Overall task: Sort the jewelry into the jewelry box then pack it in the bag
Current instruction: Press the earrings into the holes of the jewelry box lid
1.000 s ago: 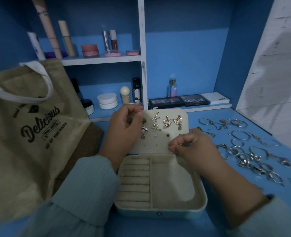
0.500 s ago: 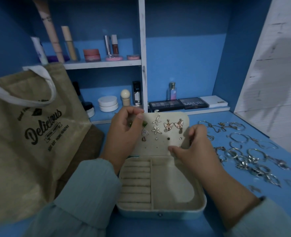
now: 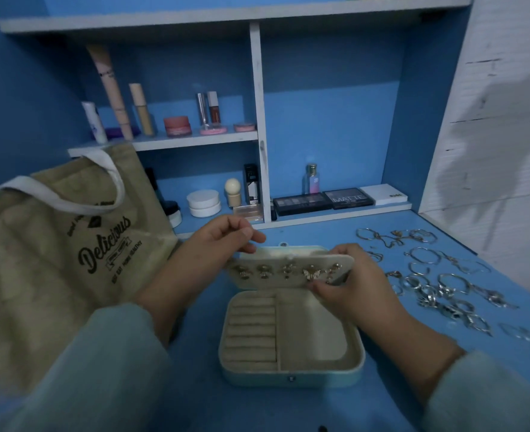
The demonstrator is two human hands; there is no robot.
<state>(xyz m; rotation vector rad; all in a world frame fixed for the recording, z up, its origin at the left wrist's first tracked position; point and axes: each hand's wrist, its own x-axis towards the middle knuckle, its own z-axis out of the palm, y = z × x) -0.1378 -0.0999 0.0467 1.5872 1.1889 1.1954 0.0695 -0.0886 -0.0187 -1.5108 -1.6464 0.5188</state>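
The pale square jewelry box [image 3: 291,347] lies open on the blue desk [image 3: 320,232]. Above its tray, the left hand [image 3: 207,254] and right hand [image 3: 354,282] pinch opposite ends of the cream earring panel [image 3: 288,271], tilted flat. Silver rings and bangles [image 3: 438,285] lie right of the box; the beige tote bag [image 3: 54,260] stands left.

Tote bag [image 3: 54,260], left side: big script "Delicious" in dark print across its front. Under that a small banner w/ tiny text, unreadable, then a line of small caps, approx. "JUST EAT MORE HEALTHY", not sure of 1st words. More print above the script, partly under the handle, can't read.

Dark palette [image 3: 348,198] on the low shelf: "MATTE" in pale caps on its lid; smaller line beneath too blurred.

White box [image 3: 385,194] next to it: short dark mark on the front edge, illegible.

Tubes and bottles on the shelves: label text too small.
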